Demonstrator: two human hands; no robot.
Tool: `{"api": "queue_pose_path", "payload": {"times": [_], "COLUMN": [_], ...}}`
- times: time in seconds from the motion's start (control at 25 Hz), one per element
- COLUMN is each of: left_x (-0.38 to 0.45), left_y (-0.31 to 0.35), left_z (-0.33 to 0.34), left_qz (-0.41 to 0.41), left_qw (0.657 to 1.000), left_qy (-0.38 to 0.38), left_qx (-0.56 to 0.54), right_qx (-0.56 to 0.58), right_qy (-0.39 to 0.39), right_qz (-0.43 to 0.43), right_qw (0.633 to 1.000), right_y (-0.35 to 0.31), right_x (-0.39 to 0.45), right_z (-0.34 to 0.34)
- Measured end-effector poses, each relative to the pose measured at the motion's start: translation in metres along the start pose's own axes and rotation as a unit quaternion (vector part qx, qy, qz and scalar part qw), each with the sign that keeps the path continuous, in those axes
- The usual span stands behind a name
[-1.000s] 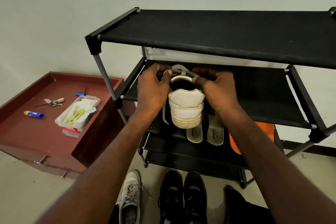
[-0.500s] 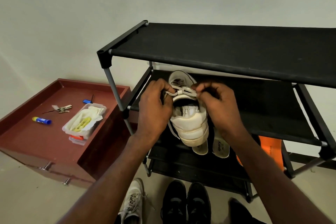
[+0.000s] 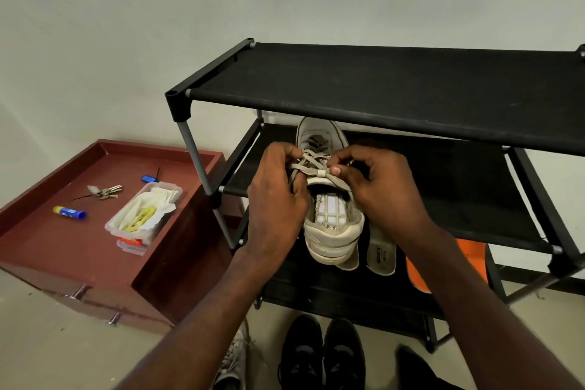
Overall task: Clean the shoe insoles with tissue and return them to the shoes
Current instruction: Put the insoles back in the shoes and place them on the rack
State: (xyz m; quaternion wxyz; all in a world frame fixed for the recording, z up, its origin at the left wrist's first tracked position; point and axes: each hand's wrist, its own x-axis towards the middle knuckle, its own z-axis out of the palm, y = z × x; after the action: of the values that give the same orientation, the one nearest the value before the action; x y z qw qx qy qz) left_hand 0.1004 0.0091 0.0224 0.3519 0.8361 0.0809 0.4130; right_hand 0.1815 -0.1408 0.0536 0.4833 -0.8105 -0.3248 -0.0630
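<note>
A worn white sneaker (image 3: 332, 231) is held heel-toward-me in front of the rack's middle shelf, its toe under the top shelf. Inside its opening I see a pale grid-patterned lining (image 3: 330, 210). My left hand (image 3: 275, 206) grips the shoe's left side and pinches the grey laces (image 3: 311, 165). My right hand (image 3: 383, 193) pinches the laces from the right. Two white insoles (image 3: 381, 255) lie on the lower shelf beneath the shoe, partly hidden by it. A clear tub of tissue (image 3: 144, 214) sits on the red cabinet to the left.
The black shoe rack (image 3: 395, 85) fills the right. An orange item (image 3: 418, 272) lies on its lower shelf. Keys (image 3: 106, 191), a glue stick (image 3: 69, 211) and a small blue tool (image 3: 148, 178) lie on the red cabinet (image 3: 47, 247). Black shoes (image 3: 323, 355) and a white sneaker (image 3: 232, 364) stand on the floor.
The shoe has tilted so its opening and inner lining now show. Both hands have shifted from the collar onto the laces. The camera has tipped back, so the rack sits lower in view.
</note>
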Motion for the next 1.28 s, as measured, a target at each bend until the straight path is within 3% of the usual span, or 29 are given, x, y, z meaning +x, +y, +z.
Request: {"api": "queue_pose_path", "payload": {"times": [0.12,0.32,0.48,0.68,0.8,0.92,1.2,1.28], "left_x": [-0.001,0.0,0.003,0.006,0.012,0.016,0.021,0.023], "left_y": [0.001,0.0,-0.001,0.003,-0.001,-0.002,-0.004,-0.005], "left_z": [0.0,0.003,0.001,0.006,0.005,0.004,0.008,0.005], "left_qz": [0.001,-0.011,-0.04,-0.05,-0.085,-0.102,-0.146,-0.171], "left_qw": [1.0,0.999,0.999,0.998,0.995,0.991,0.985,0.982], "left_qy": [-0.006,-0.016,0.011,0.029,0.044,0.018,0.014,0.009], "left_qx": [0.021,0.045,0.022,-0.009,-0.035,-0.084,-0.086,-0.086], "right_qx": [-0.07,0.168,0.141,0.148,0.226,0.139,0.07,0.105], "right_qy": [0.003,0.056,0.009,0.107,0.082,0.039,0.129,0.15], "right_qz": [0.009,0.121,0.081,0.138,0.152,0.148,0.157,0.172], "right_qw": [0.997,0.977,0.987,0.974,0.959,0.978,0.977,0.968], "right_y": [0.001,0.005,0.003,0.003,0.001,0.003,0.005,0.01], "right_x": [0.001,0.0,-0.002,0.0,0.001,-0.002,-0.002,0.002], "right_z": [0.006,0.01,0.003,0.009,0.004,-0.004,0.003,0.003]}}
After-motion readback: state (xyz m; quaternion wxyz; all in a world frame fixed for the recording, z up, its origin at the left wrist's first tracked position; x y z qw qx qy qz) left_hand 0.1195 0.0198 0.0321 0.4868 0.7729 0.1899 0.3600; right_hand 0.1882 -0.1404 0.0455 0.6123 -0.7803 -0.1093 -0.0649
